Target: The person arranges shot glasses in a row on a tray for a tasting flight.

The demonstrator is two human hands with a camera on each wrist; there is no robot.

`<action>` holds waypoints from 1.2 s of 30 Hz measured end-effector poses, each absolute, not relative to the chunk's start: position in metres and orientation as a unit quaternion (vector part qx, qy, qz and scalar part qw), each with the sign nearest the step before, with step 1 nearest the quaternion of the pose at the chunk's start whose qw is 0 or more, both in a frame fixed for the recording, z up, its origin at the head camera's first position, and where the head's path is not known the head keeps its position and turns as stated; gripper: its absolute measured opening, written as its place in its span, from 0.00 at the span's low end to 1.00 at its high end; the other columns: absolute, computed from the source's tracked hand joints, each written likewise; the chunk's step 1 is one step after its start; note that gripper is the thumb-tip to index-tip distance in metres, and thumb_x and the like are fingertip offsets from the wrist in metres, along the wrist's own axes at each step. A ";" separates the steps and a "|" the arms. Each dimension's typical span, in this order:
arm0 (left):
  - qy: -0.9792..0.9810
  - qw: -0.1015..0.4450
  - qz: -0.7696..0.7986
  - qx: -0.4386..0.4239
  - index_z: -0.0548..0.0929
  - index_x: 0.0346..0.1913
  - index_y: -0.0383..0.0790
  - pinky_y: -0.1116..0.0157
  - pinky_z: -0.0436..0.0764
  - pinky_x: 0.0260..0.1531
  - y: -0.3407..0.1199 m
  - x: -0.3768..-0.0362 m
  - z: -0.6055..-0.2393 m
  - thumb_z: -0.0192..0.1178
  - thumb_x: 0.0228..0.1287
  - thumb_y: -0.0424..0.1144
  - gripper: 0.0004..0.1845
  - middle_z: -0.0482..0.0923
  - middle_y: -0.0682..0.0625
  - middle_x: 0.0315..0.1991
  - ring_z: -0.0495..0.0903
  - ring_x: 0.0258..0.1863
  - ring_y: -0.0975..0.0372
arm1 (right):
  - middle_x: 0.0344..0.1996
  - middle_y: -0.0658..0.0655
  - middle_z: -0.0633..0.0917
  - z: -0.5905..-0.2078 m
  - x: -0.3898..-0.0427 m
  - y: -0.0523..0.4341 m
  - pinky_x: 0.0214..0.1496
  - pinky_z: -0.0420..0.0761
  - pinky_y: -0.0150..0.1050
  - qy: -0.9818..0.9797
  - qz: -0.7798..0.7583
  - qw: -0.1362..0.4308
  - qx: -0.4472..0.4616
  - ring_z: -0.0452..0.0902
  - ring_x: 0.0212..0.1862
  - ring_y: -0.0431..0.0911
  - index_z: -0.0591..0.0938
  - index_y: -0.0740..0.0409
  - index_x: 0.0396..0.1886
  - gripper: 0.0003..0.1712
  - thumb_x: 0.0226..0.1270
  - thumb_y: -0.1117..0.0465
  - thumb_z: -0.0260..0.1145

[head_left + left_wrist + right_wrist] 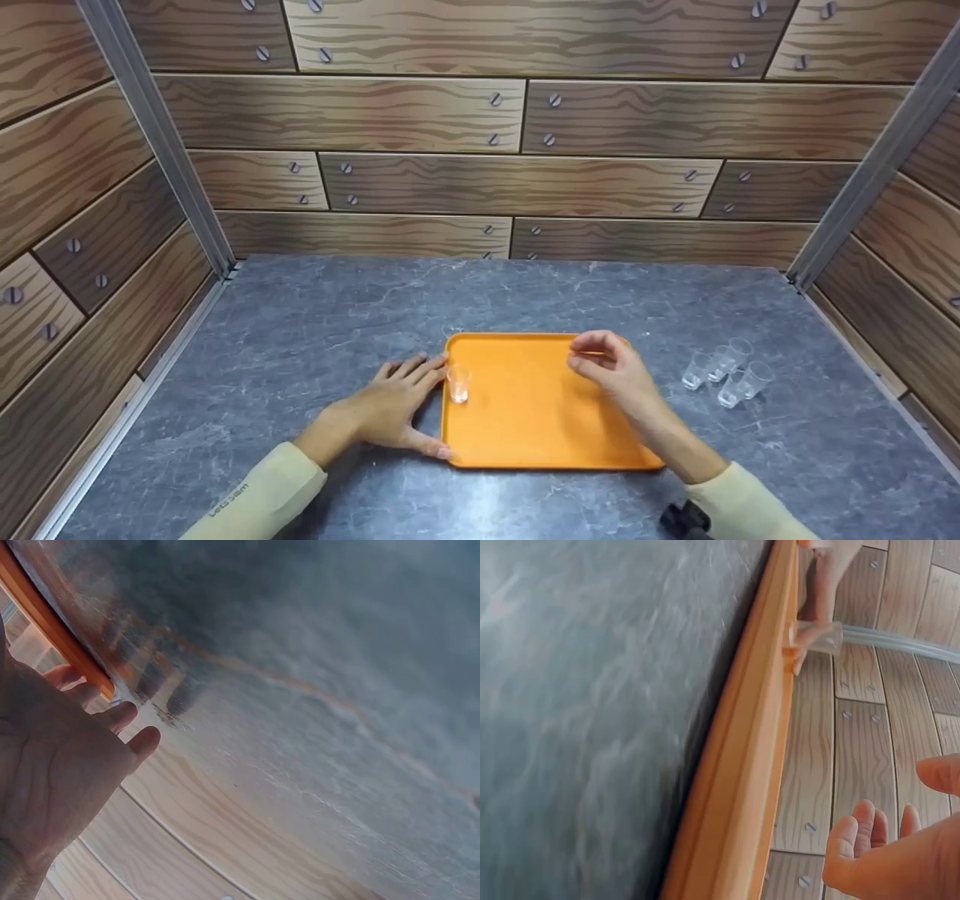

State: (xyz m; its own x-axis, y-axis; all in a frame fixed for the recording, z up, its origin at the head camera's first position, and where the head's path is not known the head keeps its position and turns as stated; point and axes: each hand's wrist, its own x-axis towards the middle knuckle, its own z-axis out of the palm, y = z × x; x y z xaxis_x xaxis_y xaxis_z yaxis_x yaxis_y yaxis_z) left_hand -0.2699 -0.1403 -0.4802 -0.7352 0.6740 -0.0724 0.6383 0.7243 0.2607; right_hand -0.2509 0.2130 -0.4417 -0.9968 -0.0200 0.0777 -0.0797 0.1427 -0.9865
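Lying flat on the grey table (315, 337) beside the orange tray (532, 420): the left hand (394, 409), fingers straight and close together, their tips touching the tray's left rim, thumb stretching along the rim toward the near left corner. Holding nothing. Showing in the left wrist view as a palm (52, 765) with fingers reaching to the orange rim (52, 630).

Standing upright on the tray just inside the left rim, right next to those fingertips: one small clear glass (458, 382). Appearing in the right wrist view too, beyond the tray's edge (742, 750), as a clear glass (817, 636) with the other hand's fingers behind it.

Hovering over the tray's far right part: the right hand (611, 367), fingers curling loosely, thumb and forefinger drawing near each other with nothing visible between them. Touching neither tray nor glass, as far as can be told. Showing in the right wrist view as bent fingertips (855, 836) in the air.

Standing on the table to the right of the tray, well apart from both hands: a cluster of four glasses (726, 371), close together.

Enclosing the table on three sides: wood-patterned walls (450, 112) with screw heads.
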 end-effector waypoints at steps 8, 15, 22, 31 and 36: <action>0.924 0.073 0.108 0.359 0.52 0.83 0.46 0.34 0.54 0.72 -0.141 -0.271 -0.481 0.56 0.50 0.85 0.66 0.43 0.48 0.85 0.49 0.81 0.43 | 0.49 0.56 0.83 -0.434 -0.248 0.241 0.57 0.80 0.33 -0.737 0.673 0.052 0.014 0.82 0.51 0.43 0.76 0.70 0.55 0.19 0.69 0.69 0.70; 0.923 0.071 0.107 0.363 0.52 0.83 0.47 0.35 0.55 0.72 -0.142 -0.271 -0.480 0.56 0.50 0.84 0.65 0.43 0.48 0.84 0.49 0.81 0.43 | 0.45 0.50 0.85 -0.435 -0.246 0.264 0.53 0.80 0.33 -0.730 0.679 0.076 -0.011 0.81 0.50 0.43 0.77 0.67 0.54 0.19 0.70 0.65 0.71; 0.923 0.079 0.115 0.358 0.52 0.83 0.46 0.35 0.53 0.72 -0.141 -0.271 -0.479 0.57 0.50 0.84 0.66 0.42 0.48 0.85 0.48 0.81 0.44 | 0.46 0.49 0.85 -0.438 -0.242 0.285 0.53 0.81 0.31 -0.728 0.681 0.077 -0.015 0.81 0.51 0.42 0.76 0.66 0.56 0.20 0.70 0.62 0.71; 0.923 0.073 0.109 0.361 0.51 0.83 0.47 0.34 0.55 0.72 -0.140 -0.272 -0.483 0.56 0.50 0.85 0.66 0.43 0.48 0.85 0.49 0.81 0.44 | 0.45 0.46 0.85 -0.444 -0.237 0.307 0.53 0.81 0.30 -0.735 0.674 0.076 -0.017 0.82 0.49 0.39 0.76 0.65 0.56 0.21 0.71 0.60 0.71; 0.924 0.069 0.108 0.359 0.52 0.83 0.47 0.35 0.54 0.72 -0.141 -0.272 -0.483 0.56 0.49 0.85 0.66 0.43 0.49 0.85 0.49 0.81 0.44 | 0.45 0.44 0.84 -0.448 -0.237 0.318 0.52 0.81 0.30 -0.741 0.667 0.071 -0.016 0.82 0.49 0.38 0.75 0.64 0.57 0.21 0.71 0.59 0.71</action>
